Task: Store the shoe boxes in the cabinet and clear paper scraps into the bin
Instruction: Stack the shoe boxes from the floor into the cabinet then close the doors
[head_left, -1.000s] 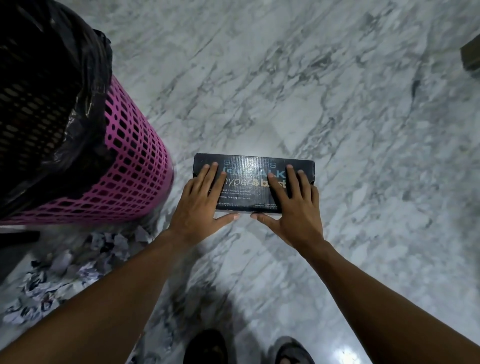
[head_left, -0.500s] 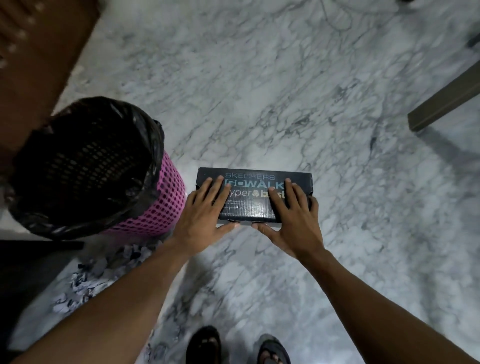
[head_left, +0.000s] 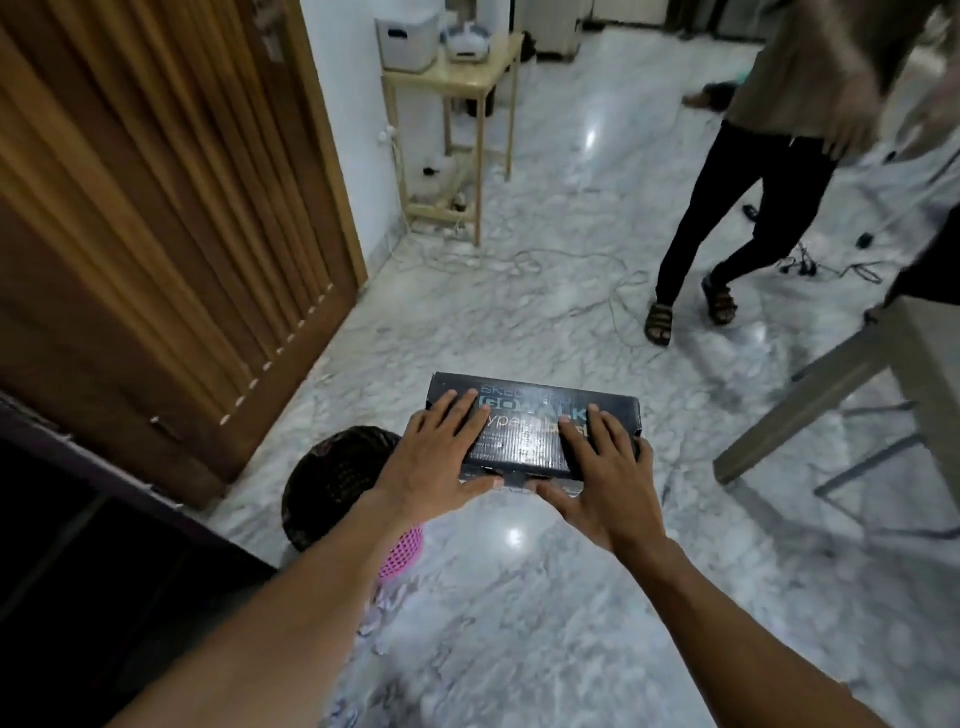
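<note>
A black shoe box (head_left: 530, 431) with blue and white lettering is held level above the marble floor. My left hand (head_left: 436, 462) and my right hand (head_left: 602, 483) each lie with fingers spread on its lid and the thumb under the near edge, pinching it. Below my left wrist stands the pink mesh bin (head_left: 332, 483) with a black liner. Paper scraps (head_left: 384, 597) lie on the floor beside the bin. A dark cabinet front (head_left: 78, 561) fills the lower left.
A slatted wooden door (head_left: 156, 234) stands at the left. A person in dark trousers and sandals (head_left: 753, 182) stands at the back right. A small wooden table (head_left: 457, 78) is against the wall, cables (head_left: 571, 270) trail on the floor, and a grey table leg (head_left: 831, 374) juts in at right.
The box has come up off the floor in both hands. My view has risen from the floor and bin to the room ahead.
</note>
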